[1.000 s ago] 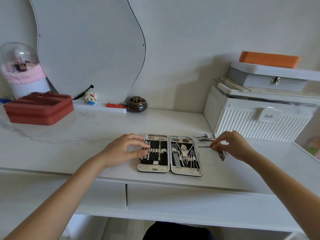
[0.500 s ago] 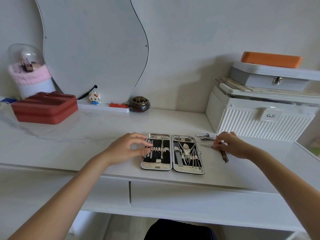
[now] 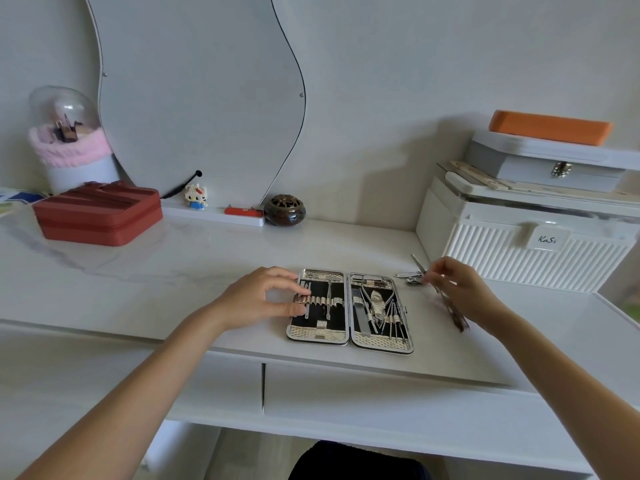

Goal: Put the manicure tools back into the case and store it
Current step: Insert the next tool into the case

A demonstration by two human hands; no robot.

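The manicure case point(image 3: 349, 336) lies open flat on the white desk, both halves lined in black with metal tools held in loops. My left hand point(image 3: 263, 297) rests on the case's left edge, its fingertips curled onto the tool loops. Just right of the case, my right hand point(image 3: 457, 289) pinches a thin metal tool point(image 3: 418, 264) that points up and away from the desk. A nail clipper point(image 3: 410, 277) and a dark-handled tool point(image 3: 455, 315) lie on the desk beside that hand.
A white ribbed storage box point(image 3: 533, 261) stands at the right, with a grey box and an orange case stacked on it. A red zip case point(image 3: 98, 213), a glass dome, a curved mirror and a dark round pot point(image 3: 284, 210) line the back. Drawers sit below the desk front.
My right hand has lifted the thin tool off the desk and tilted it upward. My left hand stays on the case's left half.
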